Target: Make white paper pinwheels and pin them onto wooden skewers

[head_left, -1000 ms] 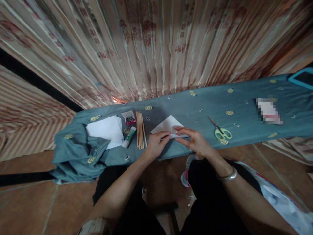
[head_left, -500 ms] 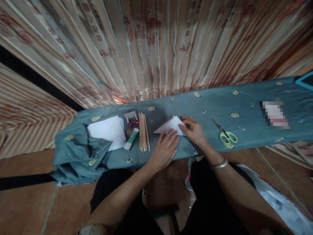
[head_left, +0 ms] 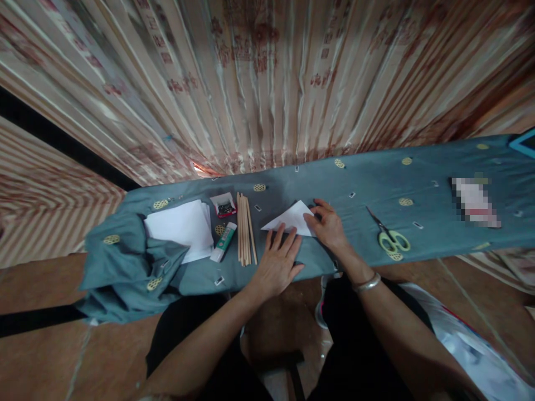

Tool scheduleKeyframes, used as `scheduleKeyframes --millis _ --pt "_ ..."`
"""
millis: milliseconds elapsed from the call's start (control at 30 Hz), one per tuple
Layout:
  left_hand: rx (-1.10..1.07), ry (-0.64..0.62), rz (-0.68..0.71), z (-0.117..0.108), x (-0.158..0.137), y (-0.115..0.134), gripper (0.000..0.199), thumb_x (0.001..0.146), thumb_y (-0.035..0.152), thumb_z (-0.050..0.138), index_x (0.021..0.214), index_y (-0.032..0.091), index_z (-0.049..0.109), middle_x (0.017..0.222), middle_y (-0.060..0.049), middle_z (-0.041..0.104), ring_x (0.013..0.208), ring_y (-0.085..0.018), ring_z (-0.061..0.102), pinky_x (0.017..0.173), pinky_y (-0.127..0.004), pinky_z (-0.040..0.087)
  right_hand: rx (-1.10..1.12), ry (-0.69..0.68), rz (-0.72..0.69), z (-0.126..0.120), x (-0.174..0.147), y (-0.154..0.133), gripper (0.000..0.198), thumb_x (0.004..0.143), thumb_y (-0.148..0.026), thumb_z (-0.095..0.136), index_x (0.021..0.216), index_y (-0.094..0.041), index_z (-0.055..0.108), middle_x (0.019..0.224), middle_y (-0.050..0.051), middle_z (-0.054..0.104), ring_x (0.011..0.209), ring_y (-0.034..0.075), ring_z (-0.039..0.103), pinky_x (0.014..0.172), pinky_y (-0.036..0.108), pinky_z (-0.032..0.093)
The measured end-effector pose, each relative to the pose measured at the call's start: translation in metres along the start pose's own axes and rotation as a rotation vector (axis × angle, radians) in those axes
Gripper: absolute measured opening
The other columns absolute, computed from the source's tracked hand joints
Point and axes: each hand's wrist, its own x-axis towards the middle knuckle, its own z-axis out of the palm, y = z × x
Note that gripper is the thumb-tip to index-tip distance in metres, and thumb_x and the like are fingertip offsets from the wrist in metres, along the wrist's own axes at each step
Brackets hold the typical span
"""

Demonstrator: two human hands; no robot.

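Note:
A folded sheet of white paper (head_left: 293,216), a pointed triangle in outline, lies on the cloth in front of me. Spread fingers of my left hand (head_left: 276,266) rest flat along its near edge. At its right end my right hand (head_left: 330,224) pinches the paper, thumb on top and index finger at the far side; the exact fingertip contact is partly hidden. Left of the paper lie several thin wooden sticks (head_left: 244,231) side by side. Green-handled scissors (head_left: 388,236) lie beyond my right hand, blades partly apart, pointing away from me.
Left of the sticks are a glue stick (head_left: 224,241), a small open box (head_left: 224,206) of dark bits and a stack of white paper (head_left: 181,225). The blue-green tablecloth (head_left: 355,184) is bunched at the left. A blurred item (head_left: 475,201) lies right; a curtain (head_left: 267,83) hangs behind.
The paper's upper layers now line up into one smooth triangle, where a second edge showed before. My left fingers have spread along the near edge. The view has shifted slightly.

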Motion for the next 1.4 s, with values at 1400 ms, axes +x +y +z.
scheduleKeyframes --millis 1400 --pt "-0.007 -0.013 -0.043 0.004 0.0 0.0 0.062 0.094 0.047 0.052 0.145 0.012 0.044 0.155 -0.016 0.041 0.148 -0.043 0.02 0.116 -0.066 0.022 -0.293 0.025 -0.179 -0.003 -0.02 -0.021 0.054 0.089 -0.045 0.053 0.134 -0.014 0.053 0.144 0.021 0.05 0.135 0.038 0.041 0.107 0.057 0.035"
